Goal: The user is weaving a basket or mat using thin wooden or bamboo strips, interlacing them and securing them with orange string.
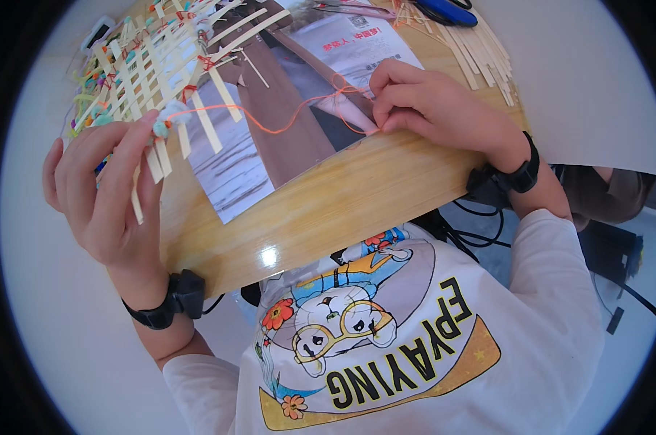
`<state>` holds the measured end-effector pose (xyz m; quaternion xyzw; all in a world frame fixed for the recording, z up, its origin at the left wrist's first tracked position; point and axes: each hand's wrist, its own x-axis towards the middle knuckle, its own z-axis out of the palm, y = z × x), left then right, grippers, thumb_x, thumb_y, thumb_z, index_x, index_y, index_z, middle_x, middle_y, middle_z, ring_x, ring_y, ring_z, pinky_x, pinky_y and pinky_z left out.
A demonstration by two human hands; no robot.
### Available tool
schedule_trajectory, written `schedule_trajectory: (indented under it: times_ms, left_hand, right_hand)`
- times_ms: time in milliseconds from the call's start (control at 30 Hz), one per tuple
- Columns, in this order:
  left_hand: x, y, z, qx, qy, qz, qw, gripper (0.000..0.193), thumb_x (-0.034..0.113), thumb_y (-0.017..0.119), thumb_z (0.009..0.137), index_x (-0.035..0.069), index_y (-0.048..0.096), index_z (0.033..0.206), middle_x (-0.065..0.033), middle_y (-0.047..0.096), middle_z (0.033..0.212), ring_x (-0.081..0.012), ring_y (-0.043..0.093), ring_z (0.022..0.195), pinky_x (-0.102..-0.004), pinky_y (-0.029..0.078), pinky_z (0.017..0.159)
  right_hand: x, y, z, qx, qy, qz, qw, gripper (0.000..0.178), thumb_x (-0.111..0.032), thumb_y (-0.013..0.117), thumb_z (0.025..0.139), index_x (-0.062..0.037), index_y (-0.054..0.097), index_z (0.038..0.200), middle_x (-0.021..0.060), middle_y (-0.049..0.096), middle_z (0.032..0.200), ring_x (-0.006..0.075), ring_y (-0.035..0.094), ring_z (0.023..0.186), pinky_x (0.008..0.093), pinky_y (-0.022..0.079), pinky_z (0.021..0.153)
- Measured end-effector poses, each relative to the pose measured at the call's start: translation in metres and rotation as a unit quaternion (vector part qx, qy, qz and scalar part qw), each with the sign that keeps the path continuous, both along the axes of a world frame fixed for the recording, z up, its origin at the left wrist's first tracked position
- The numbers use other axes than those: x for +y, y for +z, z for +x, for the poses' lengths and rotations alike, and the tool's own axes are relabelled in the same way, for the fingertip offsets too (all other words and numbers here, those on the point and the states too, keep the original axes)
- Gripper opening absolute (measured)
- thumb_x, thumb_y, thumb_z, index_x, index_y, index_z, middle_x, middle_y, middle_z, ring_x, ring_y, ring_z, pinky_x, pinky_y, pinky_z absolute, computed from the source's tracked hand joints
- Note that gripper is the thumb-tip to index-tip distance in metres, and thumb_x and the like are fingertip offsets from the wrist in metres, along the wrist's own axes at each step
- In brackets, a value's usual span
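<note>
At the upper left is a lattice of pale wooden strips (130,72), bound with red ties and dotted with coloured pompoms. My left hand (99,185) grips its near corner, thumb and fingers closed about the strip ends beside a white pompom (173,111). An orange cord (273,132) runs from that corner across to the right, slack and wavy, with loops near its far end. My right hand (440,109) pinches the cord between thumb and fingertips, just above the table edge. The fingers partly hide the cord's end.
A large printed sheet (230,177) lies under the lattice on the wooden table (320,199). Loose wooden strips (480,54) are piled at the far right, with a blue-handled tool (455,13) on top. Pink-handled scissors (357,9) rest at the back. Black cables (487,232) hang below the table edge.
</note>
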<state>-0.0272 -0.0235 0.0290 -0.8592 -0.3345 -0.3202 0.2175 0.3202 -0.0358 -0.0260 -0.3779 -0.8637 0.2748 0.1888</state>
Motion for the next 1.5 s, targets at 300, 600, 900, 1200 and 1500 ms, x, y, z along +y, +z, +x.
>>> schedule_trajectory:
  times_ms: [300,600,900,1200,1500]
  left_hand:
    - [-0.004,0.0,0.007,0.037,0.012,0.048,0.998,0.029,0.011,0.073,0.068,0.022,0.073,0.094,0.0067,0.062,0.086,-0.012,0.059,0.086,-0.0346,0.034,0.1]
    - [-0.012,0.001,0.006,0.006,0.009,0.057,0.998,0.024,0.012,0.073,0.074,0.022,0.072,0.095,0.0052,0.064,0.087,-0.013,0.06,0.086,-0.0353,0.036,0.099]
    - [-0.001,-0.004,0.001,-0.006,-0.003,0.001,1.0,0.038,-0.002,0.069,0.067,0.016,0.072,0.1,0.0022,0.064,0.091,-0.0146,0.06,0.09,-0.0373,0.035,0.1]
    - [0.005,-0.006,-0.001,0.005,0.002,0.002,1.0,0.039,-0.002,0.07,0.064,0.014,0.072,0.099,0.0011,0.065,0.092,-0.0144,0.06,0.09,-0.0371,0.036,0.099]
    - [0.01,-0.01,0.004,-0.024,-0.007,0.006,1.0,0.037,0.002,0.072,0.063,0.02,0.073,0.095,0.0057,0.064,0.085,-0.0122,0.059,0.082,-0.0344,0.035,0.098]
  right_hand:
    - [-0.003,0.055,-0.025,0.317,0.014,-0.217,0.923,0.009,-0.006,0.053,0.092,-0.0049,0.055,0.101,0.0022,0.062,0.091,0.0058,0.056,0.073,0.0223,0.046,0.063]
    - [0.003,0.052,-0.086,0.272,-0.048,-0.133,0.952,0.023,-0.012,0.054,0.094,-0.0035,0.051,0.116,-0.0026,0.055,0.07,0.0012,0.044,0.058,0.0172,0.033,0.053]
    - [0.018,0.046,-0.058,0.263,-0.135,-0.149,0.943,0.014,-0.011,0.057,0.093,-0.0032,0.061,0.104,-0.0015,0.057,0.075,0.0033,0.049,0.061,0.0165,0.038,0.055]
    - [0.027,0.024,-0.053,0.084,-0.071,-0.019,0.994,0.009,-0.009,0.063,0.086,-0.0057,0.067,0.093,0.003,0.063,0.08,0.0138,0.058,0.069,0.0273,0.048,0.065]
    - [0.053,-0.006,-0.071,-0.064,0.07,0.182,0.979,0.008,-0.01,0.057,0.085,-0.0079,0.064,0.088,0.0057,0.058,0.086,0.0225,0.062,0.085,0.0356,0.05,0.071]
